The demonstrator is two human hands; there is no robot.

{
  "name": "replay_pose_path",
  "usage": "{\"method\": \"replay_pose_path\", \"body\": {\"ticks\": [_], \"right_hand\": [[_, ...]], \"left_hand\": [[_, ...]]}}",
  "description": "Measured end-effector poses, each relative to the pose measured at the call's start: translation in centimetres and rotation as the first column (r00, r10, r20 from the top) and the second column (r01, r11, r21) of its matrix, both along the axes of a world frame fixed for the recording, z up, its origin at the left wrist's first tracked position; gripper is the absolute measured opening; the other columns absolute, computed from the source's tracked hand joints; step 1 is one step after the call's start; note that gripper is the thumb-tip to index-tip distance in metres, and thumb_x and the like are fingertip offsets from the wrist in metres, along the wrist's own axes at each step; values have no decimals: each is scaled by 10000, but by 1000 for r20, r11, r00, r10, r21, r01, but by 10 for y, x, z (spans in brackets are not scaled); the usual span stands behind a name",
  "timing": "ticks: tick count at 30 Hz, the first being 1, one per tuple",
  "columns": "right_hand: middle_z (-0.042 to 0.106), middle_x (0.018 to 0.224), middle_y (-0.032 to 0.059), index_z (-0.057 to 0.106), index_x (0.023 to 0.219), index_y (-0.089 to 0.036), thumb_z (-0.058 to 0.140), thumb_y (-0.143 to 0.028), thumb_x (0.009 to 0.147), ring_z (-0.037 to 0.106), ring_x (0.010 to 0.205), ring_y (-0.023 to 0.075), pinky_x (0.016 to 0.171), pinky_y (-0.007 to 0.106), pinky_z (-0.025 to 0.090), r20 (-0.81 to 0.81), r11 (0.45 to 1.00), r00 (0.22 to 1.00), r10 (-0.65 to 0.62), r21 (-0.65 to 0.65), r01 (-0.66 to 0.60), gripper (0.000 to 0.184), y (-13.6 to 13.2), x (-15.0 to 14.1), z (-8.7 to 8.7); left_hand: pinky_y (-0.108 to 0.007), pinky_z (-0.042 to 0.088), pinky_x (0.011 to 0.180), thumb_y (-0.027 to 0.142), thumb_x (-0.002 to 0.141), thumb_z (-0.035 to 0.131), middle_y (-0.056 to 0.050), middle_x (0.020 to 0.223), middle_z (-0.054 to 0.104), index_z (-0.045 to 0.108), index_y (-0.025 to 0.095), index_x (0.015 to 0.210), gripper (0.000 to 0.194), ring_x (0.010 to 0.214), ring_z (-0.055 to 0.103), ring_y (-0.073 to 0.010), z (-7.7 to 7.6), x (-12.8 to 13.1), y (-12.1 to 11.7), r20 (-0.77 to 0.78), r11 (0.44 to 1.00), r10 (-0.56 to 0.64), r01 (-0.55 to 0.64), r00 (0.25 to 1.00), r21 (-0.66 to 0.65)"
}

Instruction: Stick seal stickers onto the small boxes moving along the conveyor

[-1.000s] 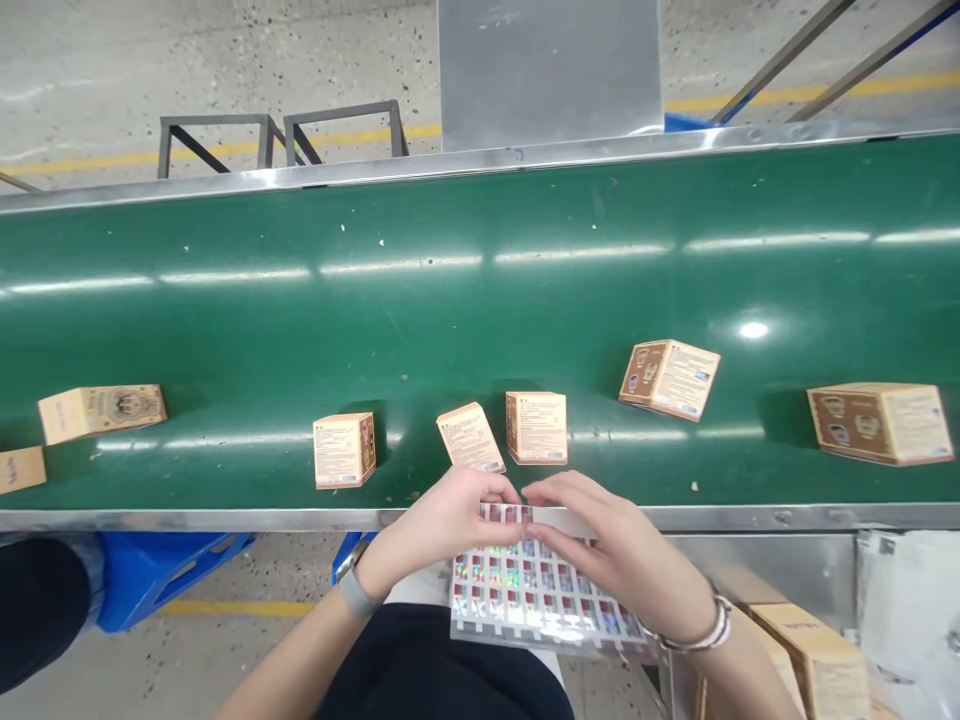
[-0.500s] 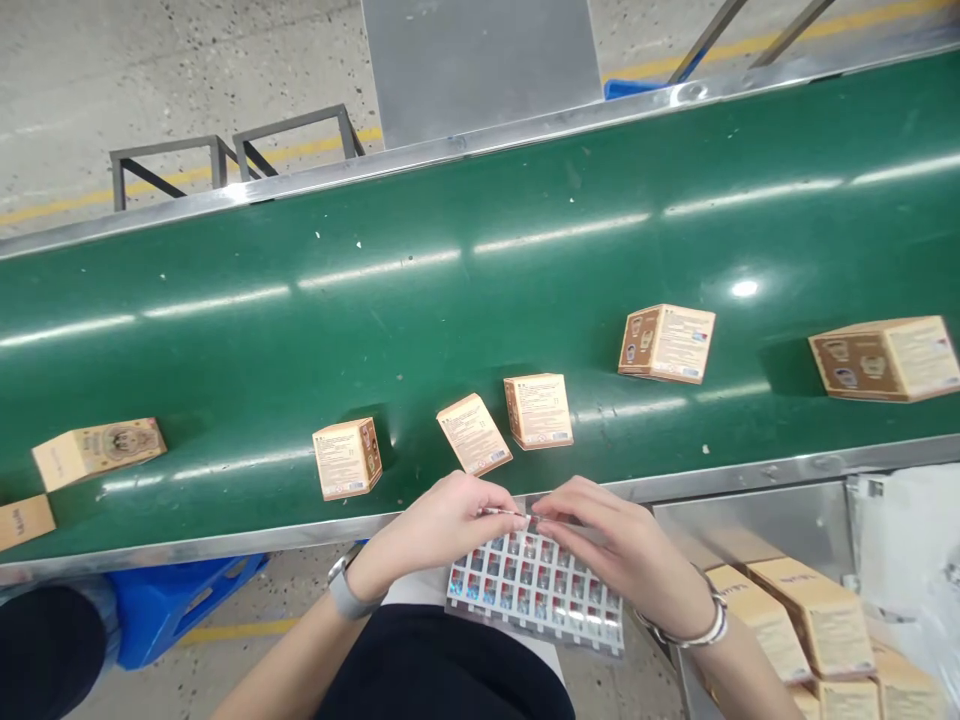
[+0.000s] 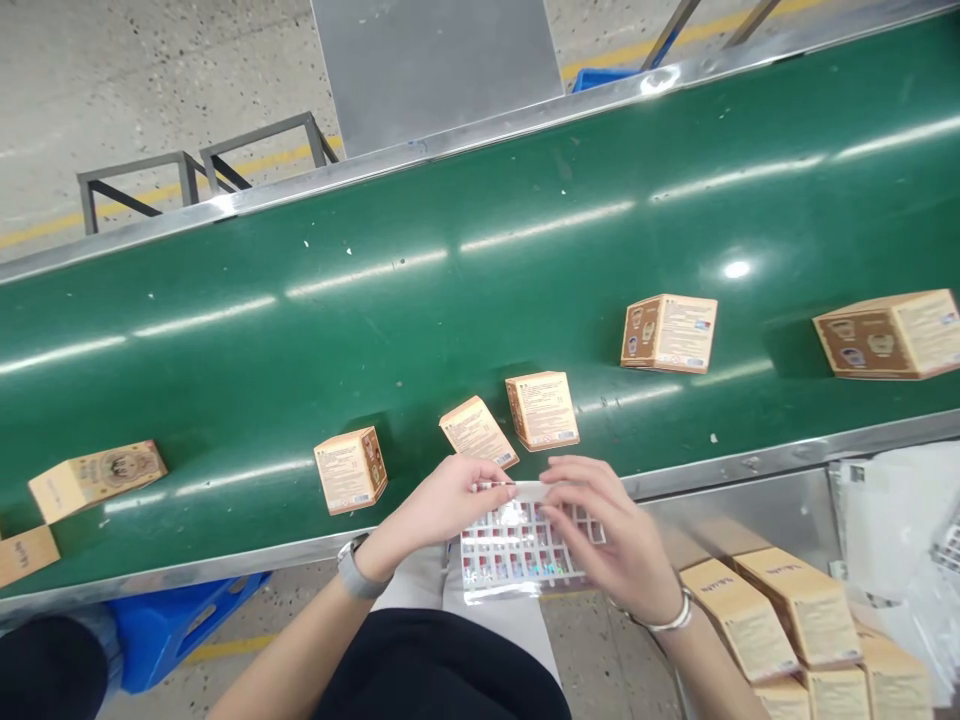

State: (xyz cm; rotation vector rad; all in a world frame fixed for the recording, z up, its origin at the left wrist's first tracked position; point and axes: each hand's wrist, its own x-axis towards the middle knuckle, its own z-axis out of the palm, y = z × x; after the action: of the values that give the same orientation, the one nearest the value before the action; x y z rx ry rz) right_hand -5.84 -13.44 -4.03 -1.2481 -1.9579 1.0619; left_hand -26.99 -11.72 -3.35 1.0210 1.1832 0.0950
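Note:
My left hand (image 3: 450, 503) is closed on the upper edge of a shiny sheet of small rectangular stickers (image 3: 487, 568), thumb and fingers pinched together. The sheet hangs in front of my lap, tilted and catching the light. Over its upper right part is my right hand (image 3: 611, 525), slightly blurred, its bent fingers apart and no held thing visible in them. Just beyond my hands, on the green belt, a tan box (image 3: 478, 433) lies beside another tan box (image 3: 543, 410).
The green conveyor belt (image 3: 420, 330) has metal side rails. Farther boxes include one at left (image 3: 350, 470) and one at right (image 3: 669, 333). Several stacked boxes (image 3: 799, 605) and clear plastic (image 3: 911, 560) are at lower right. A blue stool (image 3: 184, 620) stands at lower left.
The sticker sheet has tilted, and its face now shows more glare. My right hand's fingers have spread a little and shifted over the sheet. The view has turned slightly.

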Motion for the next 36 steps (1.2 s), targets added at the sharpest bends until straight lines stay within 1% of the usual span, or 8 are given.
{"method": "replay_pose_path", "body": {"ticks": [3, 5, 7, 9, 12, 19, 30, 36], "right_hand": [[667, 1151, 81, 630, 831, -245, 596, -286, 905, 635, 1088, 231, 910, 410, 531, -68, 930, 962, -264, -284, 235, 91, 17, 16, -20], [645, 1226, 93, 627, 843, -245, 636, -393, 869, 623, 1125, 242, 914, 421, 526, -100, 823, 886, -452, -430, 371, 151, 31, 24, -40], [645, 1241, 106, 629, 835, -233, 687, -474, 804, 615, 1144, 259, 932, 439, 513, -116, 719, 799, -591, -526, 455, 249, 42, 26, -59], [666, 1203, 117, 630, 782, -218, 724, -515, 745, 626, 1122, 273, 947, 458, 501, -109, 656, 741, -663, -562, 504, 314, 49, 24, -74], [684, 1150, 118, 622, 729, -206, 747, -520, 709, 645, 1066, 271, 941, 460, 504, -99, 627, 707, -700, -558, 543, 338, 53, 20, -85], [677, 1097, 119, 628, 758, -197, 716, -518, 727, 647, 976, 238, 860, 418, 529, -89, 602, 652, -753, -493, 628, 335, 54, 22, -89], [660, 1040, 100, 632, 785, -200, 690, -456, 768, 630, 987, 234, 912, 432, 494, -49, 626, 651, -758, -335, 704, 263, 59, 36, -91], [604, 1141, 92, 584, 933, -221, 728, -451, 729, 623, 1026, 219, 961, 440, 478, -42, 519, 530, -847, -285, 806, 339, 62, 40, -101]], "left_hand": [[-271, 496, 736, 233, 914, 544, -28, 895, 743, 711, 171, 799, 212, 859, 664, -191, -4, 6, 4, -105, 959, -135, 157, 985, 236], [-363, 471, 984, 193, 912, 571, -54, 1238, 690, 719, 177, 791, 192, 1213, 580, -262, -11, 16, 7, -166, 844, -248, 297, 954, 446], [-454, 322, 1162, 183, 913, 586, -53, 1499, 477, 720, 165, 768, 198, 1434, 354, -304, -23, 30, 10, -231, 683, -351, 416, 908, 601], [-495, 233, 1211, 177, 914, 586, -49, 1565, 369, 720, 160, 742, 219, 1481, 254, -310, -35, 44, 13, -317, 563, -414, 514, 853, 647], [-460, 244, 1219, 152, 902, 591, -71, 1566, 362, 723, 150, 723, 223, 1473, 283, -285, -49, 59, 17, -416, 486, -441, 601, 796, 635], [-428, 272, 1215, 136, 885, 595, -62, 1563, 360, 731, 151, 710, 222, 1468, 298, -261, -53, 73, 24, -445, 466, -439, 621, 780, 630], [-402, 274, 1210, 144, 863, 620, -71, 1551, 384, 721, 156, 670, 218, 1471, 290, -248, -52, 94, 34, -454, 427, -446, 629, 771, 649], [-384, 281, 1206, 150, 861, 626, -90, 1532, 418, 723, 149, 684, 202, 1464, 311, -245, -54, 106, 44, -461, 400, -469, 647, 753, 650]]}}
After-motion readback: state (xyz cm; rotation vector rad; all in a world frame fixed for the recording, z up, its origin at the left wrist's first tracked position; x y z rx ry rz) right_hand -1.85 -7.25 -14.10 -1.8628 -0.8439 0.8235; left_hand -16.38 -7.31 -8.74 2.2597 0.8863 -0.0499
